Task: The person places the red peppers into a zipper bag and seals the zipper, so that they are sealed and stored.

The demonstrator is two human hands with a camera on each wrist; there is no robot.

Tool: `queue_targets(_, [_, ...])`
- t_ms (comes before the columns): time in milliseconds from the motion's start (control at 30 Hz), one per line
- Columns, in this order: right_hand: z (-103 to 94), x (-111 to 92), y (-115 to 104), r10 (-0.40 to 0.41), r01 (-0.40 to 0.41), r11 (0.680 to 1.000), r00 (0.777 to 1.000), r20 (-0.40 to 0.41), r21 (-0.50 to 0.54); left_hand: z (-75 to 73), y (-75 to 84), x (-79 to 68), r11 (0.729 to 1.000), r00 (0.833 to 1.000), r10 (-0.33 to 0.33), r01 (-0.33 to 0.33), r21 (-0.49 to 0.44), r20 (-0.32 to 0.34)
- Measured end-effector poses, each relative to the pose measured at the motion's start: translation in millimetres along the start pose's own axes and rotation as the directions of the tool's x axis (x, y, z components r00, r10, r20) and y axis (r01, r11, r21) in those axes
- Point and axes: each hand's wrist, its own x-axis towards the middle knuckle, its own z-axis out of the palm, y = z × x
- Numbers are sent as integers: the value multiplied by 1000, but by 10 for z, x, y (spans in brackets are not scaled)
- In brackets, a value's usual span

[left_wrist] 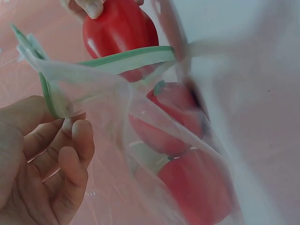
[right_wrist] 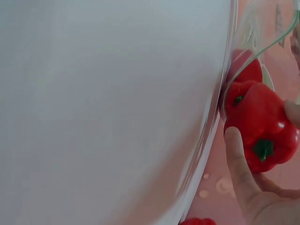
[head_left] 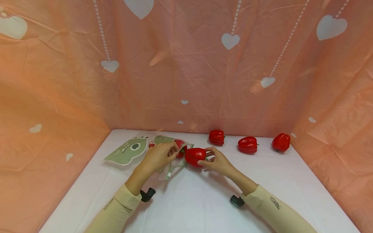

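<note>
My right hand [head_left: 217, 162] grips a red bell pepper [head_left: 195, 157] by its stem end, at the mouth of a clear zip bag [left_wrist: 112, 93] with a green rim. The left hand [head_left: 160, 155] pinches the bag's rim between thumb and fingers and holds the mouth apart. Inside the bag lie two red peppers, one [left_wrist: 166, 117] near the opening and another [left_wrist: 194, 187] deeper in. In the right wrist view the held pepper [right_wrist: 265, 122] overlaps the bag's edge, its green stem facing my palm.
Three red peppers stand in a row at the back: one near the middle [head_left: 216, 137], another to its right [head_left: 247, 145], the last [head_left: 281, 142] near the right corner. A flat bag with a green cartoon print [head_left: 128, 151] lies at the left of the white table [head_left: 192, 200].
</note>
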Motion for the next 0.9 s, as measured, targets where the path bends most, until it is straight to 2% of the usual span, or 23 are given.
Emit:
queue_targets(267, [89, 23, -48, 25, -25, 1000, 999, -38, -3, 28, -4, 6, 1000, 1000, 15, -14, 14, -15])
queue_targets(567, [134, 112, -56, 137, -134, 990, 987, -84, 34, 32, 0, 13, 999, 999, 28, -27, 17, -26])
queue_targets(900, [189, 130, -65, 126, -124, 992, 989, -73, 35, 39, 3, 10, 1000, 1000, 12, -12, 13, -20])
